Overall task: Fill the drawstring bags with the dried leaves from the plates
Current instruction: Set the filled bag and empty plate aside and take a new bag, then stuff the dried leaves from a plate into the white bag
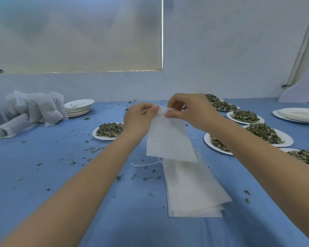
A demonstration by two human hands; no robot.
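A flat white drawstring bag hangs above the blue table, held up by its top edge. My left hand pinches the left side of that edge and my right hand pinches the right side. Under the bag lies a stack of empty white bags with loose strings. A white plate of dried leaves sits just left of my left wrist. Several more leaf-filled plates stand to the right, partly hidden by my right forearm.
Stacked empty plates stand at the back left beside a heap of filled white bags. More empty plates sit at the far right. Leaf crumbs are scattered over the blue tablecloth. A wall closes the far side.
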